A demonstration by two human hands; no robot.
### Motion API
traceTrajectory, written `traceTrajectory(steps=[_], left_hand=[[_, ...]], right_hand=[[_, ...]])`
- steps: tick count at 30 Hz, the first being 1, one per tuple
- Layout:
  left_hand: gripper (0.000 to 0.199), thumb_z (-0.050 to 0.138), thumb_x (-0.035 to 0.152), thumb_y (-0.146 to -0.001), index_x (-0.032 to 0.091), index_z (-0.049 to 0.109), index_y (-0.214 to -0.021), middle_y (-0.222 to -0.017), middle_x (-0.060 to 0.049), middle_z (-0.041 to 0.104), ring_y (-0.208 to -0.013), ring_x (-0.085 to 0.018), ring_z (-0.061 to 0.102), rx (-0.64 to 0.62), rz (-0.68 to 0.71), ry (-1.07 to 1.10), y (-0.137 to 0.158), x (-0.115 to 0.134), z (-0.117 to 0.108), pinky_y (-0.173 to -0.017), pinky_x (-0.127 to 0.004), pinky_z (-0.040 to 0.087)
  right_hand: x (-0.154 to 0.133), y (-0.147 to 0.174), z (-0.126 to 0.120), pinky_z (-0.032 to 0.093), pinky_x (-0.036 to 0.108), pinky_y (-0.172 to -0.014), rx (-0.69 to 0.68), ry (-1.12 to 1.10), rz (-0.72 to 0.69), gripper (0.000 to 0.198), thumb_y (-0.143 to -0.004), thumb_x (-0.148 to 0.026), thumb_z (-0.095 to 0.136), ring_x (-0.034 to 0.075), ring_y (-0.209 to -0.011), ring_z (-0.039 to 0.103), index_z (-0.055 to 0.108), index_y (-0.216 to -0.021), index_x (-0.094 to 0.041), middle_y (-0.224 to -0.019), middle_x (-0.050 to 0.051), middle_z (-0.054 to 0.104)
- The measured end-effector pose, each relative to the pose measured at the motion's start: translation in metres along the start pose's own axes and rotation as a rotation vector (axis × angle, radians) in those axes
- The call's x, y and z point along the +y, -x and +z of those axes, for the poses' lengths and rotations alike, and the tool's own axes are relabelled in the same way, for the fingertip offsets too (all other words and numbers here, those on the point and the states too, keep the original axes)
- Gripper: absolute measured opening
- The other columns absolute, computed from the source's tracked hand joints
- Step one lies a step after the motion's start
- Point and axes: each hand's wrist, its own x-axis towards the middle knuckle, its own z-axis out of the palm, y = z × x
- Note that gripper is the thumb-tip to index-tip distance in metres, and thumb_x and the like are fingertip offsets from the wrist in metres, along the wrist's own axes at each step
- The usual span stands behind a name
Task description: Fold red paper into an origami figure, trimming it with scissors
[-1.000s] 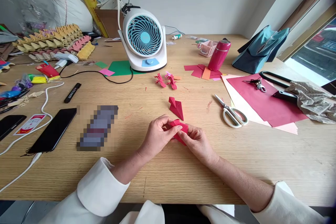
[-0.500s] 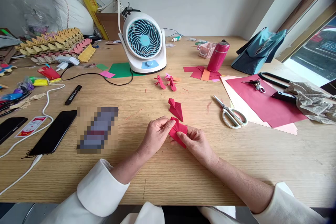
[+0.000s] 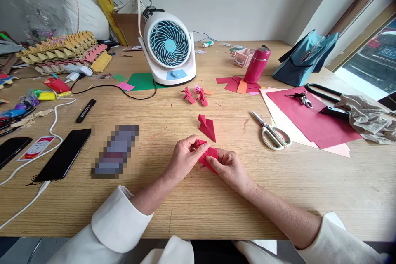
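Between my two hands is a piece of folded red paper (image 3: 212, 152), with creases showing on its upper face. My left hand (image 3: 187, 154) pinches its upper left part, the thumb pressed flat on top. From the right, my right hand (image 3: 230, 169) grips the lower edge, thumb on the face and fingers behind, partly hidden. Just beyond lies another folded red paper piece (image 3: 207, 127), pointed toward me. Farther back rest two small red folded paper figures (image 3: 188, 95), side by side. White-handled scissors (image 3: 274, 134) lie to the right with the blades pointing away.
A white fan (image 3: 170, 49) stands at the back. Red paper strips (image 3: 230, 83) lie by a pink bottle (image 3: 257, 65). On the right are large red sheets (image 3: 305, 119) with keys on them. Phones (image 3: 63, 156), a black marker (image 3: 86, 111) and a white cable (image 3: 55, 126) occupy the left.
Both hands have shifted very slightly, and the left thumb lies a little farther over the held paper's top. The other objects have stayed put.
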Motion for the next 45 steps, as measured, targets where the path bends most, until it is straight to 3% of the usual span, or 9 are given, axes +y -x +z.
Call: traceTrajectory(steps=[9, 14, 18, 23, 27, 31, 37, 41, 45], left_hand=[[0.039, 0.066, 0.043, -0.084, 0.016, 0.052, -0.062, -0.059, 0.004, 0.047, -0.057, -0.008, 0.041, 0.001, -0.095, 0.214, -0.001, 0.003, 0.002, -0.056, -0.021, 0.036], [0.031, 0.074, 0.044, -0.079, 0.015, 0.062, -0.079, -0.066, 0.002, 0.056, -0.057, -0.009, 0.047, -0.096, -0.140, 0.267, 0.000, 0.002, 0.004, -0.055, -0.022, 0.039], [0.031, 0.075, 0.041, -0.078, 0.013, 0.063, -0.072, -0.062, 0.002, 0.056, -0.057, -0.009, 0.047, -0.069, -0.160, 0.260, -0.003, -0.002, 0.000, -0.058, -0.023, 0.039], [0.029, 0.080, 0.039, -0.073, 0.013, 0.066, -0.073, -0.070, 0.001, 0.063, -0.068, -0.011, 0.054, 0.038, -0.138, 0.303, -0.009, -0.001, -0.008, -0.070, -0.024, 0.043], [0.032, 0.082, 0.041, -0.071, 0.014, 0.067, -0.082, -0.077, -0.001, 0.066, -0.070, -0.011, 0.055, -0.007, -0.199, 0.377, -0.009, -0.003, -0.006, -0.068, -0.023, 0.044], [0.032, 0.082, 0.041, -0.071, 0.015, 0.063, -0.075, -0.071, 0.002, 0.060, -0.063, -0.009, 0.051, -0.045, -0.237, 0.420, -0.006, -0.006, -0.002, -0.061, -0.022, 0.041], [0.030, 0.083, 0.037, -0.071, 0.015, 0.065, -0.079, -0.076, 0.002, 0.064, -0.068, -0.008, 0.055, -0.015, -0.233, 0.473, -0.006, -0.001, -0.004, -0.066, -0.020, 0.045], [0.033, 0.082, 0.039, -0.072, 0.017, 0.064, -0.088, -0.087, 0.000, 0.068, -0.077, -0.010, 0.061, 0.052, -0.194, 0.552, -0.013, -0.006, -0.010, -0.070, -0.021, 0.049], [0.040, 0.083, 0.041, -0.071, 0.016, 0.063, -0.095, -0.088, -0.001, 0.068, -0.077, -0.013, 0.065, 0.069, -0.228, 0.513, -0.018, -0.013, -0.015, -0.070, -0.024, 0.053]], right_hand=[[-0.004, 0.002, 0.000, 0.058, 0.030, -0.069, -0.037, -0.017, 0.022, 0.041, -0.084, -0.057, 0.066, 0.019, -0.070, 0.071, 0.072, -0.084, -0.016, -0.077, 0.005, 0.074], [-0.008, 0.001, -0.001, 0.060, 0.032, -0.072, 0.033, -0.046, 0.028, 0.046, -0.083, -0.061, 0.067, 0.018, -0.066, 0.072, 0.074, -0.091, -0.016, -0.081, 0.005, 0.076], [-0.012, 0.000, -0.004, 0.061, 0.036, -0.078, -0.032, -0.062, 0.063, 0.050, -0.082, -0.064, 0.067, 0.020, -0.071, 0.075, 0.073, -0.095, -0.016, -0.085, 0.007, 0.077], [-0.010, 0.000, -0.008, 0.062, 0.034, -0.070, -0.120, -0.016, 0.161, 0.053, -0.080, -0.064, 0.068, 0.021, -0.069, 0.076, 0.070, -0.091, -0.013, -0.084, 0.009, 0.078], [-0.006, 0.001, -0.007, 0.061, 0.031, -0.066, -0.104, -0.030, 0.154, 0.052, -0.081, -0.065, 0.067, 0.019, -0.066, 0.075, 0.067, -0.087, -0.013, -0.080, 0.009, 0.078], [-0.001, 0.001, -0.003, 0.061, 0.031, -0.064, -0.072, -0.053, 0.117, 0.051, -0.081, -0.066, 0.066, 0.018, -0.063, 0.073, 0.064, -0.084, -0.015, -0.076, 0.007, 0.076], [-0.001, 0.003, -0.003, 0.056, 0.027, -0.057, -0.135, 0.021, 0.136, 0.047, -0.082, -0.063, 0.066, 0.015, -0.057, 0.069, 0.061, -0.077, -0.017, -0.068, 0.004, 0.073], [-0.015, 0.011, -0.001, 0.052, 0.026, -0.055, -0.227, 0.062, 0.143, 0.046, -0.082, -0.061, 0.067, 0.013, -0.054, 0.065, 0.061, -0.071, -0.017, -0.066, 0.005, 0.072], [-0.051, 0.038, 0.002, 0.052, 0.026, -0.064, -0.373, -0.003, 0.078, 0.044, -0.088, -0.061, 0.061, 0.012, -0.056, 0.063, 0.063, -0.073, -0.020, -0.059, 0.001, 0.067]])
